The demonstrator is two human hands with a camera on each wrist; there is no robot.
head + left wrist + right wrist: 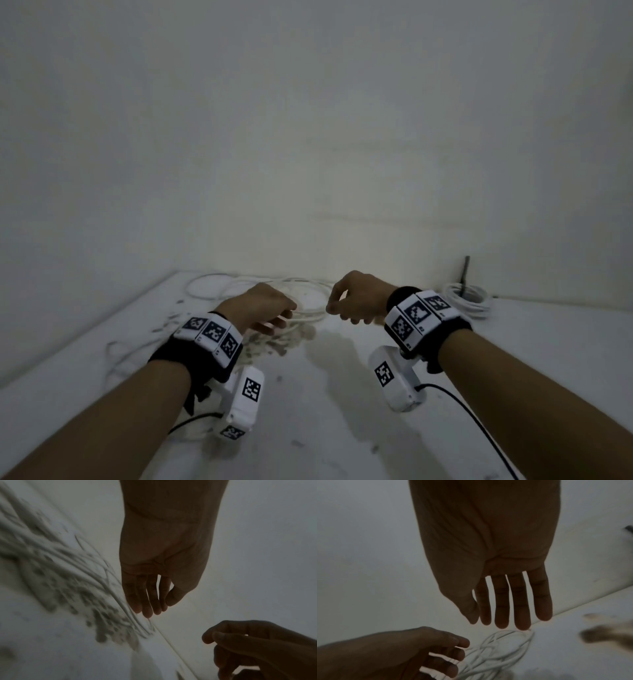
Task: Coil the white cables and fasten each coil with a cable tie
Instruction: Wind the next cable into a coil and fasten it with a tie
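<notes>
Loose white cables (301,298) lie in tangled loops at the back middle of the white table (342,438). My left hand (279,318) hovers just above their near side, fingers straight and relaxed (147,609), holding nothing. My right hand (337,310) hangs a little to the right of the loops, fingers pointing down and apart (503,620), also empty. In the right wrist view the cables (501,650) lie below both hands. A coiled white cable (467,299) rests at the back right.
Small greyish bits (274,342) are scattered on the table below the left hand, too blurred to identify. A dark upright rod (467,274) stands by the coil against the wall. Plain walls close off the table at the back and left.
</notes>
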